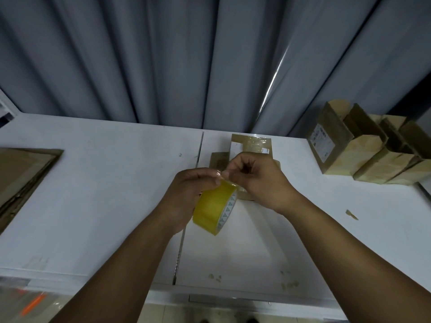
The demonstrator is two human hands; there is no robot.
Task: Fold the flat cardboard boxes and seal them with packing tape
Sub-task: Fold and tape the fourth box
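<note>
- Flat cardboard stack [23, 176]: far left on the white table [105, 183], apart from the work spot, probably my supply.
- My left hand [186, 194]: fingers curled round the yellow tape roll [213, 208], lifted off the table so tape can pull free.
- My right hand [258, 180]: fingertips pinched narrow on the roll's loose end, apparently to peel a strip.
- Small box [251, 142]: on the table just behind my hands, partly hidden, likely next for sealing.
- Folded boxes [363, 150]: far right, grouped upright, tops open, set aside.

Left grip [184, 197], right grip [258, 180] and forearms [130, 252] are bare.
</note>
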